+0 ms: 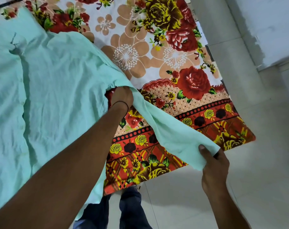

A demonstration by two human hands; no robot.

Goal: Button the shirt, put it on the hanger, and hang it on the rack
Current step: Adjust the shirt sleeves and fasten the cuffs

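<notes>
**Holding the sleeve [165,129] of a mint-green shirt [49,83] out from the body**

Shirt position: spread, heavily creased, over the left half of the frame on a floral bedsheet [181,52]. Lower edge hanging past the bed edge at lower centre.

Button placket [23,103]: running top to bottom near the left edge of the frame. Fastened or unfastened: cannot tell at this sharpness.

Sleeve: drawn diagonally from the centre of the frame toward the lower right, crossing the red and yellow border of the bedsheet. Sleeve end located beyond the bed corner, above the pale tiled floor [256,179].

Right hand [214,166]: lower right of the frame, grasping the sleeve end. Thumb [202,149] pressed on top of the fabric, remaining fingers curled beneath it.

Left hand [122,98]: centre of the frame, at the junction of sleeve and shirt body, back of the hand facing up. Fingers hidden under the fabric; grasping or released: cannot tell. Fabric gathered in small puckers just above the hand. Thin dark thread [124,104] worn round the wrist.

Dark blue trousers [132,209]: bottom centre, below the bed edge, standing on the floor.

Black object [6,4]: upper left corner, resting on the bedsheet, partly cut off by the frame. Kind not discernible.
</notes>
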